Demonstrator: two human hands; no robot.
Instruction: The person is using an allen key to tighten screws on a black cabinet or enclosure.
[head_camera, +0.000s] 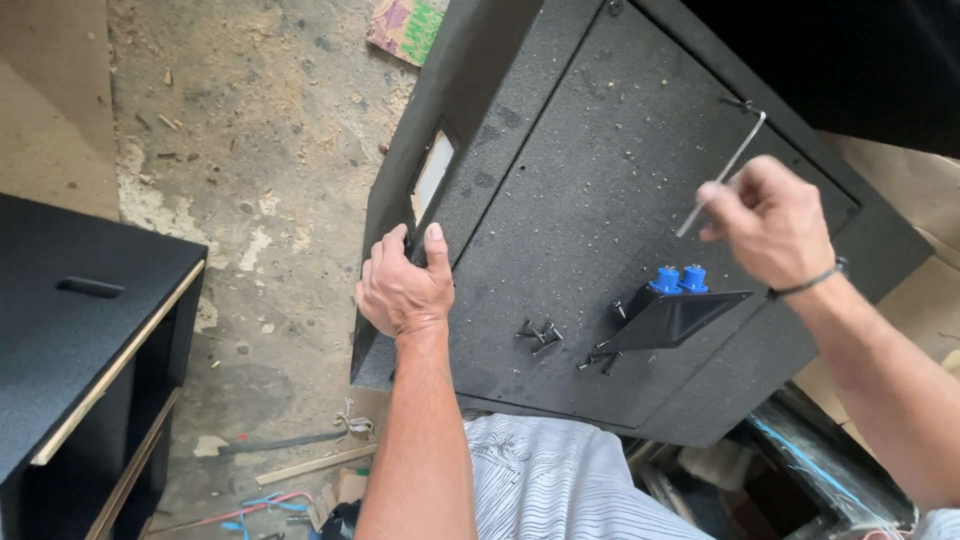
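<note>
1. The work in hand looked like fastening the back panel (610, 200) of a black textured speaker box (480, 90), with the corner screw (738, 103) at the upper right being turned.
2. The right hand (765, 220) was closed in a pinch on the long arm of a bent metal hex key (722, 172); the key's short end sat in that screw near the panel's upper edge.
3. The left hand (403, 285) was curled over the box's left edge, just below a rectangular cut-out (432, 175), fingers wrapped and thumb on the face, bracing the box.
4. A cluster of loose screws (540, 335) lay on the panel, with a few more beside a black plate (675, 315) carrying two blue sockets (680, 279).
5. Judging from this, the next move called for a steady swing of the key while the left hand kept the box from shifting, then another screw from the pile.
</note>
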